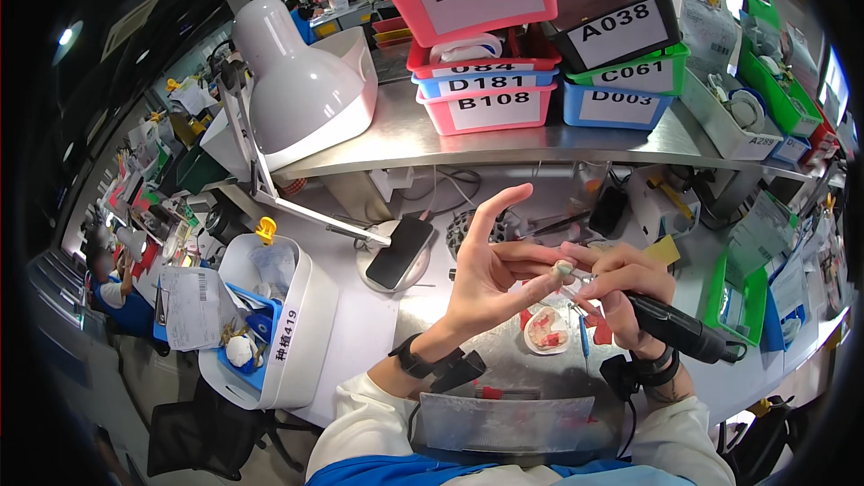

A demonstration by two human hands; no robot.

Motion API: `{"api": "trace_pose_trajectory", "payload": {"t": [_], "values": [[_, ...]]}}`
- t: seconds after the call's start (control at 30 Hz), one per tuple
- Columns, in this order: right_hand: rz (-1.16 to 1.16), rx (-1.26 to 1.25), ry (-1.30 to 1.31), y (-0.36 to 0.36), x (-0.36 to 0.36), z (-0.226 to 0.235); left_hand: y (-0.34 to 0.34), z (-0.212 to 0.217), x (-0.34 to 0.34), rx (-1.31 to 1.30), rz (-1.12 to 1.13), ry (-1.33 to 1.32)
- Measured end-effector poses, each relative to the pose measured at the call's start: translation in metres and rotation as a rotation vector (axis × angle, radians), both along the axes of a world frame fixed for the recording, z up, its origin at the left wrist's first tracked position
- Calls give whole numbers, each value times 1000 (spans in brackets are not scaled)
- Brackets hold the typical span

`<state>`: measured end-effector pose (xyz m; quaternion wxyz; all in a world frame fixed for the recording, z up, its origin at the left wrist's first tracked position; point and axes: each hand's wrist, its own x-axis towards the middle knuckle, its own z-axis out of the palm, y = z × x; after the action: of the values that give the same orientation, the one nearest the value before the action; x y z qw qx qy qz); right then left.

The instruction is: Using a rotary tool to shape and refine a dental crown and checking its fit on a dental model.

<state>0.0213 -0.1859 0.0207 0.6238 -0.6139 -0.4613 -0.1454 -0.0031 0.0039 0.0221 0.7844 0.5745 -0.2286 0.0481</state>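
Observation:
In front of my chest, my left hand [508, 265] pinches a small tooth-coloured dental piece [563, 269] at the thumb tip, with its index finger stretched upward. My right hand [634, 283] is wrapped round a black handpiece [682, 328], its front end pointing left at the dental piece. The fingers of both hands meet there and partly hide the tool's tip. Below them on the bench lies a pale dental cast [543, 342] with red areas. Beside the cast are a slim blue-handled tool [584, 340] and red scraps [603, 328].
A white lamp [297, 108] arches over the left side, with a black phone [401, 254] on its base. A white bin [301, 342] of papers and parts stands left. Coloured trays [486, 112] are stacked on the shelf; a green tray [724, 297] sits right. Another person [112, 292] works far left.

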Motion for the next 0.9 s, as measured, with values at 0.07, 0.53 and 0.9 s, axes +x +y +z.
{"api": "trace_pose_trajectory", "payload": {"t": [0.07,0.53,0.9], "values": [[2,-4,-5,1,2,0,-1,0,0,-47,-17,73],[-30,21,-85,3,-4,2,1,-11,2,-329,-300,275],[-106,45,-37,5,-8,-2,0,-14,2,-394,-384,315]]}}
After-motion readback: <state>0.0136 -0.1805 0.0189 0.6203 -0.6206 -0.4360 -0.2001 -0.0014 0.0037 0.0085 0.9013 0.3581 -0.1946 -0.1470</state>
